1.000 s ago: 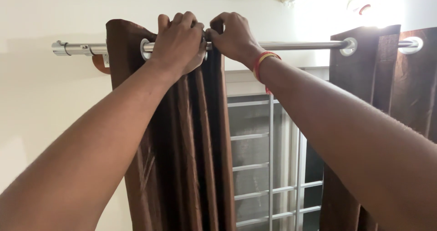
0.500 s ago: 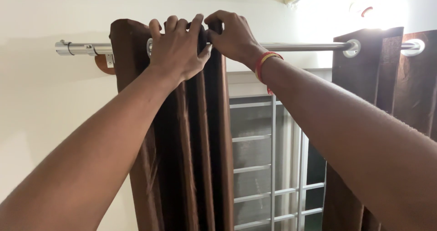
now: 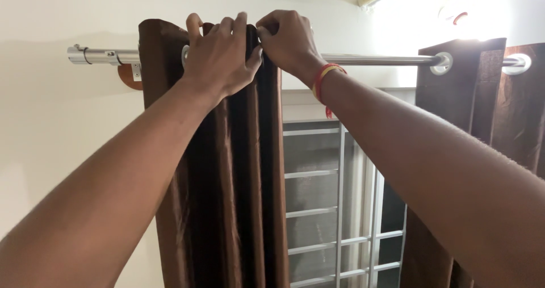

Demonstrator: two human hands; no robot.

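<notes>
A dark brown curtain (image 3: 227, 197) hangs bunched in folds from a silver curtain rod (image 3: 374, 59) by metal eyelets. My left hand (image 3: 218, 58) grips the top of the bunched folds, fingers curled over the upper hem. Right beside it, my right hand (image 3: 286, 41) pinches the same top edge at the rod; a red and yellow thread band sits on that wrist. The two hands touch. The eyelets under my hands are hidden.
A second brown curtain (image 3: 477, 123) hangs at the right on the same rod. Between them is a window (image 3: 335, 208) with a white barred grille. The rod's left end (image 3: 85, 54) sits on a round wall bracket against a cream wall.
Both hands have stayed on the curtain top. My left-hand fingers have shifted up over the hem, and the view has tilted so the rod sits lower in the picture.
</notes>
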